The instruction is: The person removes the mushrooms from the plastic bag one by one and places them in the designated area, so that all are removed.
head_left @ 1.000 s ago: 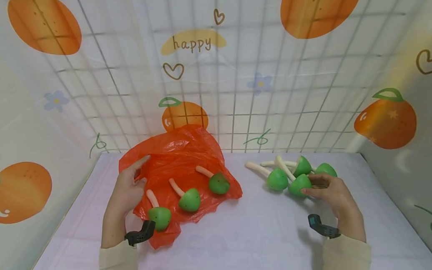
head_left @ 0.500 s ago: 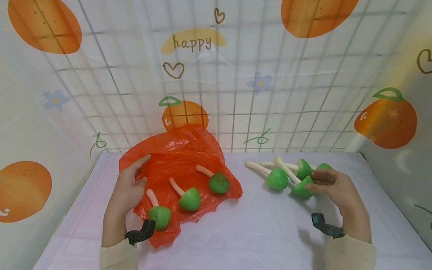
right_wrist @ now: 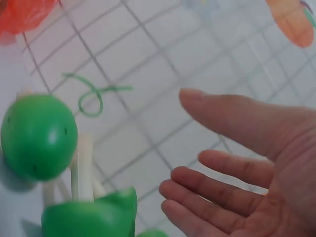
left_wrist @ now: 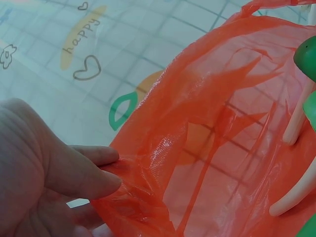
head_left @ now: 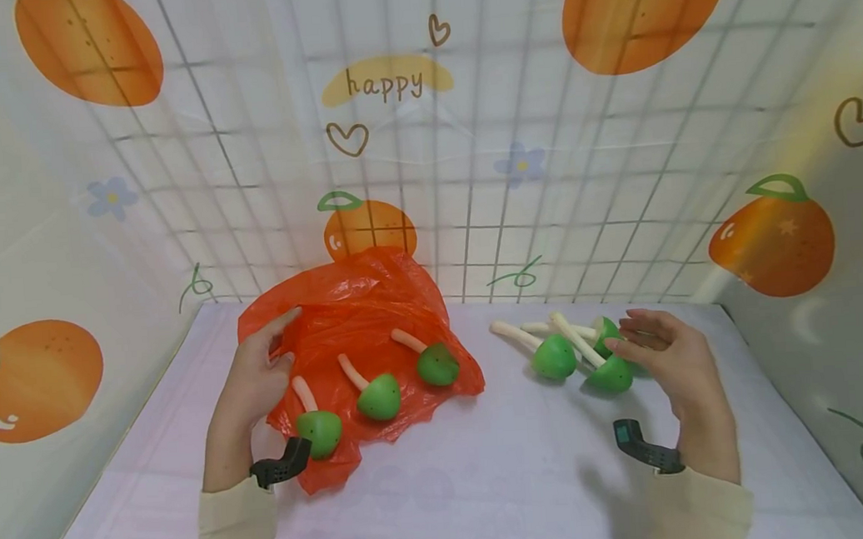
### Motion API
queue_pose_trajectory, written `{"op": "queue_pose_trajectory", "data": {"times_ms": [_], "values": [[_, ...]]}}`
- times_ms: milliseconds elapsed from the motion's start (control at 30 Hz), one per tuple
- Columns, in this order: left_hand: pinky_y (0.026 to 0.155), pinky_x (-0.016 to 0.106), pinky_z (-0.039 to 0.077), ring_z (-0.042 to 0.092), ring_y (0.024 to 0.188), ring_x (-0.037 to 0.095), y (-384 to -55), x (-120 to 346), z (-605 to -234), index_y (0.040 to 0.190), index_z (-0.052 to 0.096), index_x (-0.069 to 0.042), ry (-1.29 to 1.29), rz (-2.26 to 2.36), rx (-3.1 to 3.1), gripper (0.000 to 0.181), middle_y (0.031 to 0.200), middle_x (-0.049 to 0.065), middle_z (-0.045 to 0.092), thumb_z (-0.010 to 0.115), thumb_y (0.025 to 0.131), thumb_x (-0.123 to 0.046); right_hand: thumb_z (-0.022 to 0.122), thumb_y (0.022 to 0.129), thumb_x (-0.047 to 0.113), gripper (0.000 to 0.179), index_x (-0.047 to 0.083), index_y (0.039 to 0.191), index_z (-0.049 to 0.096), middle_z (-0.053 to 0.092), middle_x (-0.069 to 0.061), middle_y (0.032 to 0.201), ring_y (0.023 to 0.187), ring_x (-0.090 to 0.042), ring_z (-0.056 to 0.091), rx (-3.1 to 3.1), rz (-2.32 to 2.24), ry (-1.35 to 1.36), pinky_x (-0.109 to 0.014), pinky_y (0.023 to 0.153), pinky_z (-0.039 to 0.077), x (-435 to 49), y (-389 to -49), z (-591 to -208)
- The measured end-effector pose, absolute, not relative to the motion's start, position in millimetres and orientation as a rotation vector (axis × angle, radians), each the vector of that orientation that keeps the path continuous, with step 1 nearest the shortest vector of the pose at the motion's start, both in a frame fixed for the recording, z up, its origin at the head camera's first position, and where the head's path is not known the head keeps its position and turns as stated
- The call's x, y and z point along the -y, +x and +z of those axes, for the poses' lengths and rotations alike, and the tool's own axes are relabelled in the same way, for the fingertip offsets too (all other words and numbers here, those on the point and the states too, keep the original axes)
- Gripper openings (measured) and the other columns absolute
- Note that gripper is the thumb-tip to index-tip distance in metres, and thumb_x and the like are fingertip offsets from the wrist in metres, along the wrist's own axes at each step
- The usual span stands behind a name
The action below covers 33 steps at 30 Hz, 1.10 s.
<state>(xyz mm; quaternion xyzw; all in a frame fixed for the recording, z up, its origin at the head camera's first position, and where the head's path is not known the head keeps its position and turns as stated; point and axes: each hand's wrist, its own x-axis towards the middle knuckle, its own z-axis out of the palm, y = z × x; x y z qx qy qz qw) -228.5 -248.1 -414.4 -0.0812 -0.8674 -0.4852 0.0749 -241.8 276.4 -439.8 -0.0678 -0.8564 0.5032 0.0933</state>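
Fingers [right_wrist: 217,190] of the right hand [head_left: 674,365], on a mushroom [head_left: 610,375] a second ago, now hang spread over the right end of the pile [head_left: 554,358], hiding part of it; the left hand [head_left: 251,382] pinches the thin, crinkled red bag [head_left: 353,287]; three smooth, dome-capped mushrooms [head_left: 379,398] lie on it; printed cloth [head_left: 424,161] hangs behind.

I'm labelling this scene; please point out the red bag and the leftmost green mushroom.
Red bag [head_left: 370,353], head view, on a bare middle patch.
Leftmost green mushroom [head_left: 318,431], head view, on its cap.
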Motion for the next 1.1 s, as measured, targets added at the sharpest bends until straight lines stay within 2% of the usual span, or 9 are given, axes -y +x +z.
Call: {"op": "queue_pose_trajectory", "data": {"times_ms": [67, 133, 233, 533, 733, 833, 1000, 1100], "values": [[0.112, 0.059, 0.044, 0.045, 0.144, 0.045, -229, 248, -415, 0.159, 0.044, -0.003, -0.241, -1.452, 2.603, 0.062, 0.159, 0.021, 0.045, 0.048, 0.099, 0.012, 0.082, 0.094, 0.026, 0.072, 0.003, 0.154, 0.049, 0.059, -0.02, 0.147, 0.125, -0.02, 0.062, 2.499, 1.496, -0.187, -0.023, 0.101, 0.054, -269, -242, -436], [0.113, 0.059, 0.044, 0.045, 0.144, 0.045, -229, 248, -415, 0.159, 0.045, -0.003, -0.242, -1.451, 2.602, 0.062, 0.159, 0.021, 0.046, 0.048, 0.099, 0.012, 0.082, 0.093, 0.023, 0.071, 0.003, 0.154, 0.049, 0.06, -0.019, 0.144, 0.122, -0.017, 0.063, 2.45, 1.522, -0.177, -0.012, 0.091, 0.053, -262, -243, -433], [0.113, 0.059, 0.044, 0.045, 0.144, 0.045, -229, 249, -416, 0.159, 0.045, -0.003, -0.25, -1.449, 2.599, 0.062, 0.159, 0.021, 0.046, 0.048, 0.099, 0.013, 0.083, 0.093, 0.023, 0.073, 0.003, 0.154, 0.049, 0.061, -0.017, 0.143, 0.121, -0.016, 0.063, 2.402, 1.563, -0.142, -0.009, 0.088, 0.052, -251, -243, -427], [0.112, 0.059, 0.044, 0.045, 0.144, 0.045, -229, 249, -415, 0.159, 0.045, -0.004, -0.256, -1.444, 2.606, 0.062, 0.16, 0.021, 0.045, 0.049, 0.099, 0.013, 0.084, 0.091, 0.018, 0.076, 0.003, 0.156, 0.046, 0.058, -0.018, 0.147, 0.134, -0.029, 0.059, 2.367, 1.645, 0.011, -0.014, 0.095, 0.053, -211, -239, -403], [0.111, 0.058, 0.045, 0.045, 0.145, 0.045, -229, 250, -415, 0.159, 0.044, -0.004, -0.269, -1.467, 2.596, 0.062, 0.161, 0.021, 0.044, 0.048, 0.099, 0.013, 0.086, 0.088, 0.011, 0.074, 0.002, 0.152, 0.05, 0.06, -0.016, 0.145, 0.135, -0.033, 0.058, 2.359, 1.676, 0.109, -0.03, 0.105, 0.053, -184, -240, -396], [0.111, 0.058, 0.046, 0.045, 0.144, 0.044, -230, 250, -416, 0.159, 0.044, -0.003, -0.275, -1.471, 2.593, 0.062, 0.161, 0.02, 0.044, 0.048, 0.099, 0.013, 0.088, 0.087, 0.014, 0.074, 0.003, 0.15, 0.052, 0.06, -0.014, 0.144, 0.135, -0.031, 0.059, 2.375, 1.672, 0.149, -0.038, 0.108, 0.051, -170, -239, -395], [0.111, 0.058, 0.045, 0.045, 0.144, 0.044, -229, 250, -415, 0.159, 0.044, -0.004, -0.267, -1.461, 2.599, 0.062, 0.16, 0.02, 0.045, 0.048, 0.099, 0.012, 0.089, 0.086, 0.02, 0.073, 0.003, 0.148, 0.054, 0.061, -0.012, 0.142, 0.134, -0.03, 0.059, 2.373, 1.719, 0.24, -0.046, 0.11, 0.05, -149, -238, -396], [0.111, 0.057, 0.046, 0.046, 0.144, 0.044, -229, 249, -415, 0.159, 0.044, -0.004, -0.263, -1.458, 2.601, 0.063, 0.16, 0.02, 0.045, 0.048, 0.099, 0.012, 0.089, 0.086, 0.017, 0.072, 0.002, 0.147, 0.053, 0.061, -0.014, 0.142, 0.133, -0.032, 0.06, 2.374, 1.73, 0.298, -0.048, 0.109, 0.05, -138, -238, -397]]}}
